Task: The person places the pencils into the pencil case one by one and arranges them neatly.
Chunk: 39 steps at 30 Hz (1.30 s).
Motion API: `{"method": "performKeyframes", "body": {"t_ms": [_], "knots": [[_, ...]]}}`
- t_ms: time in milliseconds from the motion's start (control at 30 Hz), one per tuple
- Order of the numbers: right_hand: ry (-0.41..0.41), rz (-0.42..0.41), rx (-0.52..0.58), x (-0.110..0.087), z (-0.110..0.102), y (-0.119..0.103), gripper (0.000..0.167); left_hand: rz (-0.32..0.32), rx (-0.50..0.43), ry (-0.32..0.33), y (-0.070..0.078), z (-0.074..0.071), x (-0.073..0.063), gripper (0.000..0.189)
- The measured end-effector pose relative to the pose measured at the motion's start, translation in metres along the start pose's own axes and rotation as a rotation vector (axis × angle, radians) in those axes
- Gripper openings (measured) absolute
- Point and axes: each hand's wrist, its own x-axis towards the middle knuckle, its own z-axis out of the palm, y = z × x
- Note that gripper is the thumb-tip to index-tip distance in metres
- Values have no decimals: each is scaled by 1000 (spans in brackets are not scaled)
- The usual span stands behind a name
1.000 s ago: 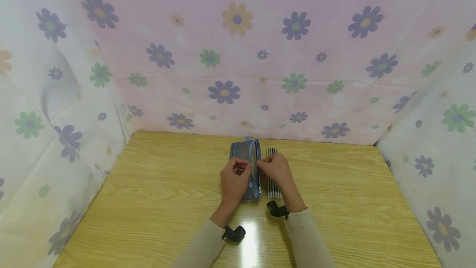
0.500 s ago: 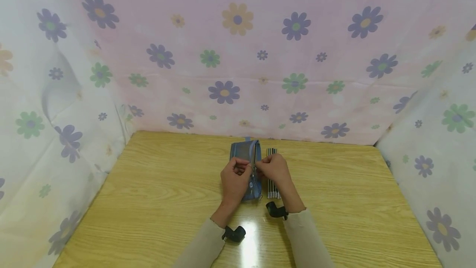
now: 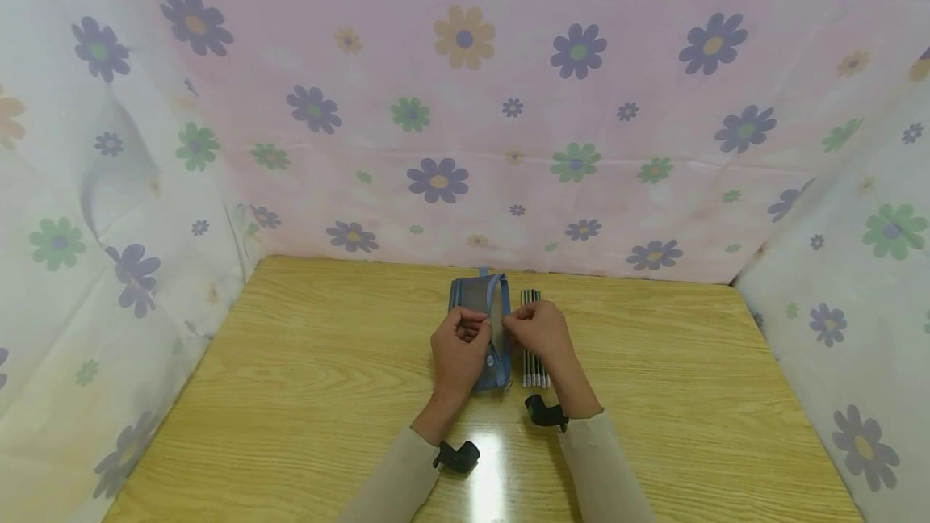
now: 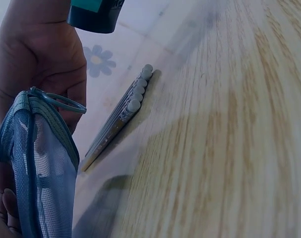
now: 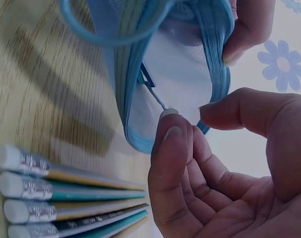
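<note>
A blue mesh pencil case stands unzipped near the back of the table, its opening spread toward the right. My left hand pinches the left rim of the opening, its thumb and finger also showing there in the right wrist view. Opposite it, my right hand has curled fingers at the other rim, holding that side outward. Inside the case, the right wrist view shows a small dark blue piece with a thin cord that reaches toward my right fingertips.
Several pencils lie side by side just right of the case, white erasers toward me, partly under my right hand. A blue ring loop hangs from the case's near end. Flowered cloth surrounds the wooden table at the back and sides.
The case's opening looked narrower half a second ago and is wider now. My right hand has shifted slightly right, while my left hand stays in place. The pencils have not moved.
</note>
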Motion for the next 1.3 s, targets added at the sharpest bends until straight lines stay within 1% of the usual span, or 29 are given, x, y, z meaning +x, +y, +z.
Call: {"method": "performKeyframes", "body": {"t_ms": [67,133,300,433,633,767,967,1133,1300], "knots": [[7,9,-3,-1,-2,0,17,-3,-1,-1,-1,0,0,6],[10,22,6,-3,-4,0,17,-9,3,-1,-6,1,1,6],[24,13,-10,-6,-9,3,17,-14,19,3,-29,3,3,7],[38,-9,-45,-7,-14,8,15,-7,13,1,-38,3,4,7],[41,-1,-45,-7,-20,15,14,12,5,-15,-39,0,4,6],[49,-12,-93,-6,-24,19,15,19,18,-22,-38,-1,4,7],[45,-14,-122,-5,-29,27,14,27,27,-23,-39,-1,3,7],[66,-42,-193,-3,-32,32,15,32,24,-26,-38,-1,3,8],[67,-61,-214,-2,-36,34,16,40,19,-18,-39,0,3,8]]}}
